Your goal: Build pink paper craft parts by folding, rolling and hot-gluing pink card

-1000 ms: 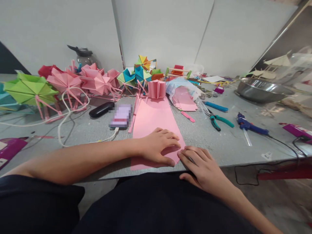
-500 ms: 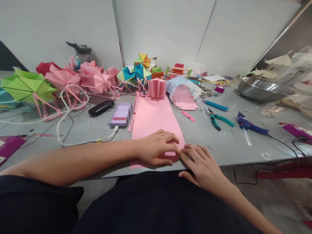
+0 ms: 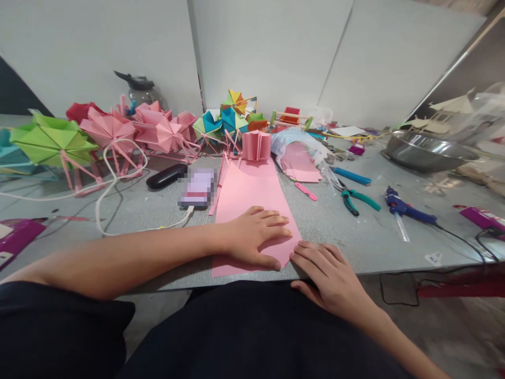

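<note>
Left hand [image 3: 254,237] lies flat, fingers spread, on the pink sheet [image 3: 252,195] running away lengthwise; right hand [image 3: 325,268], fingers open, touches its near right corner.

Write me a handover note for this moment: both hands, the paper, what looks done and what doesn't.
Left hand: flat, palm down on the pink paper sheet, pinning its near end.
Right hand: fingertips at the sheet's near right corner, at the table edge; no grip closed on anything.
Sheet: lies lengthwise away from the person; its far end is already pleated into an upright fan.
Left: the long flat stretch is unfolded.
Pliers and glue gun lie untouched to the right.
</note>
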{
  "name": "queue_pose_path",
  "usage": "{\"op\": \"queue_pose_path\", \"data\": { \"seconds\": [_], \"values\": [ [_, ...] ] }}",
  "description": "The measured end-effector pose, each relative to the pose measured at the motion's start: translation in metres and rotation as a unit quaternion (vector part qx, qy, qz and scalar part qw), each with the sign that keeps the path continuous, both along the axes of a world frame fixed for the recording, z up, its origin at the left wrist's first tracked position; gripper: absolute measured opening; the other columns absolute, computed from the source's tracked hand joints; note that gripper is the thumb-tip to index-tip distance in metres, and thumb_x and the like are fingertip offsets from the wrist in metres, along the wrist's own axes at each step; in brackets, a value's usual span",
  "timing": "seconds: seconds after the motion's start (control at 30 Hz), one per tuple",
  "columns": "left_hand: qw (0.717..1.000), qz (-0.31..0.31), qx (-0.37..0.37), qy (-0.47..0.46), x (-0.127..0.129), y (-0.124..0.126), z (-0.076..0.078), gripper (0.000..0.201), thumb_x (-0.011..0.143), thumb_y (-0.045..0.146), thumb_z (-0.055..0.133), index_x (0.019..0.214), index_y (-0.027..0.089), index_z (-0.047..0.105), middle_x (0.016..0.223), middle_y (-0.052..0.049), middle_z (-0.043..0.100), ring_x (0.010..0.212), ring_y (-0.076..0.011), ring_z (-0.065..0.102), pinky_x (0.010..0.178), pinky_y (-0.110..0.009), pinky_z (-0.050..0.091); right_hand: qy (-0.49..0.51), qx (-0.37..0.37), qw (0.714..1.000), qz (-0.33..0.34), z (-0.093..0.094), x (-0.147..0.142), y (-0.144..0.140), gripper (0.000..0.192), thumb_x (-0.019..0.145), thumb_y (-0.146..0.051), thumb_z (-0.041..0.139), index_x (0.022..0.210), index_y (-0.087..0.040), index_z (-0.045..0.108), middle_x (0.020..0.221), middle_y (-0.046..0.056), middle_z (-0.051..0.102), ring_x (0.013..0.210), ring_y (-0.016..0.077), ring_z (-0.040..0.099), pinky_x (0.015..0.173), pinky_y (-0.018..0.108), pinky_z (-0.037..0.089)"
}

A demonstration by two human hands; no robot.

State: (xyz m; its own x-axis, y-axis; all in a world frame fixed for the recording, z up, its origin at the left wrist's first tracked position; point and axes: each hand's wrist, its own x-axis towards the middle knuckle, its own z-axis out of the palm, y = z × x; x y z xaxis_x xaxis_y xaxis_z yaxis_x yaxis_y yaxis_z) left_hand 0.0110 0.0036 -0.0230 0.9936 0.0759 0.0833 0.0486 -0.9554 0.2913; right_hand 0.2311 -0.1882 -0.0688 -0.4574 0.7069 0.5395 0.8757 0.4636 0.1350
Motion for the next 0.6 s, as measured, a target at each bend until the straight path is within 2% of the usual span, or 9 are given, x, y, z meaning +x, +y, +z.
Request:
{"op": "queue_pose_path", "data": {
  "seconds": [0.33,0.6],
  "values": [
    [1.0,0.003,0.004,-0.005,0.0006,0.0,-0.001,0.078,0.099,0.075,0.068,0.16,0.027,0.062,0.176,-0.017,0.051,0.165,-0.0446,0.043,0.135,-0.07,0.026,0.006,-0.008,1.0,0.026,-0.0026,0.0013,0.0011,0.037,0.114,-0.039,0.061,0.139,-0.016,0.074,0.125,0.018,0.081,0.123,0.0328,0.076,0.102,0.047,0.063],
    [1.0,0.003,0.002,0.004,0.0013,0.0009,0.0005,0.077,0.1,0.075,0.066,0.161,0.029,0.06,0.178,-0.016,0.049,0.167,-0.0424,0.041,0.136,-0.067,0.025,-0.013,-0.008,0.999,0.03,0.0041,-0.0009,0.0039,0.043,0.118,-0.043,0.05,0.14,-0.012,0.072,0.126,0.02,0.081,0.124,0.0329,0.077,0.102,0.048,0.067]
  ]
}}
